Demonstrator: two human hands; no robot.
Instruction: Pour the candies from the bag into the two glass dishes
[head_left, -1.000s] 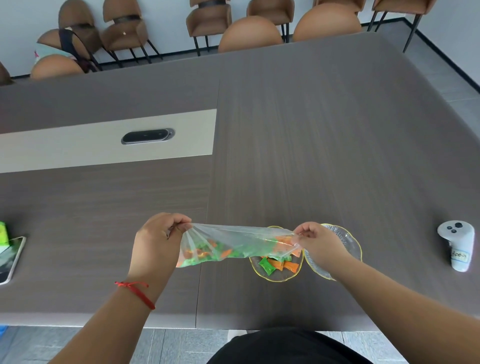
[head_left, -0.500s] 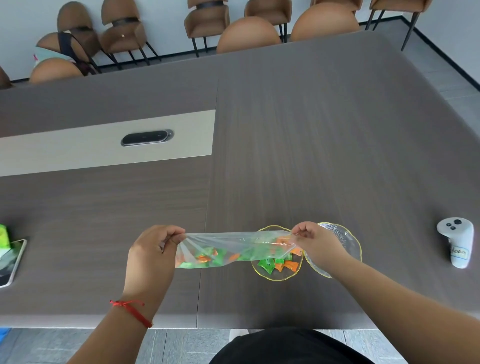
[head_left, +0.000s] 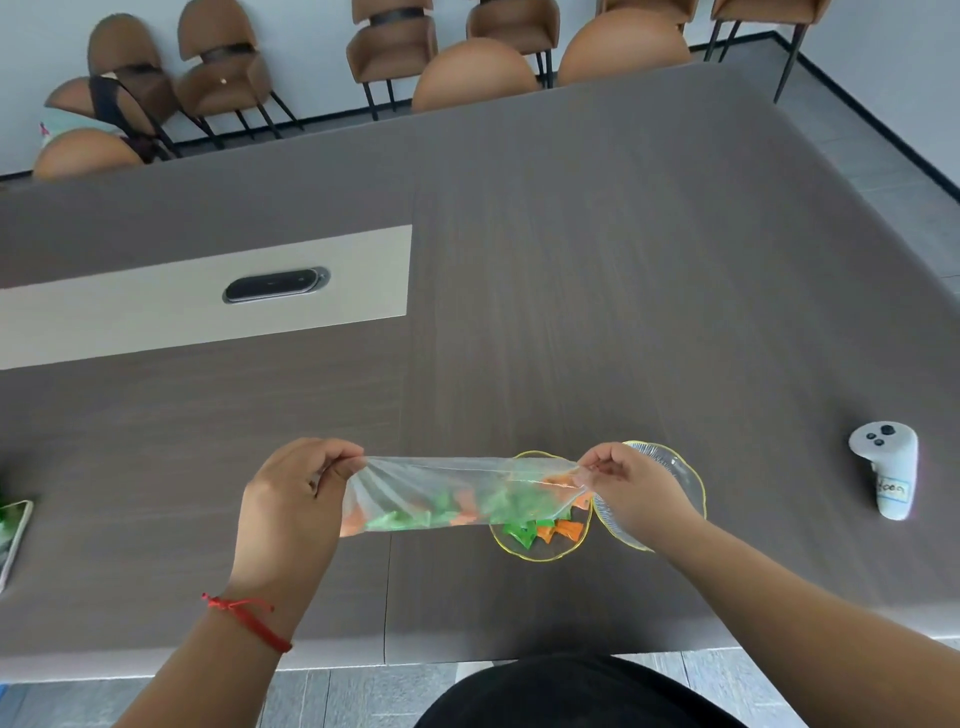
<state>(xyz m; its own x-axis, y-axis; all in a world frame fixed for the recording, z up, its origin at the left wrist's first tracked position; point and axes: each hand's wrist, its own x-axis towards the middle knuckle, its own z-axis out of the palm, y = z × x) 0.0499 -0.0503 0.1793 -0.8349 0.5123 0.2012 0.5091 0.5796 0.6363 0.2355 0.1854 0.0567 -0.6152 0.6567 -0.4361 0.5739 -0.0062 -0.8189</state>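
Observation:
A clear plastic bag (head_left: 436, 488) of green and orange candies is stretched flat between my hands just above the table. My left hand (head_left: 291, 499) pinches its left end, and my right hand (head_left: 634, 493) pinches its right end. Under the bag's right part stands a gold-rimmed glass dish (head_left: 540, 553) holding several green and orange candies (head_left: 545, 531). A second gold-rimmed glass dish (head_left: 680, 467) stands right beside it, mostly hidden by my right hand; I see no candy in its visible part.
A white controller (head_left: 885, 475) lies at the right of the grey table (head_left: 623, 312). At the left edge rests a phone (head_left: 13, 535). A cable hatch (head_left: 275, 285) sits in the beige strip. Brown chairs (head_left: 472, 73) line the far side.
The candies inside the bag have slid rightward, towards the end over the first dish. Both hands keep their hold; the bag stays stretched between them.

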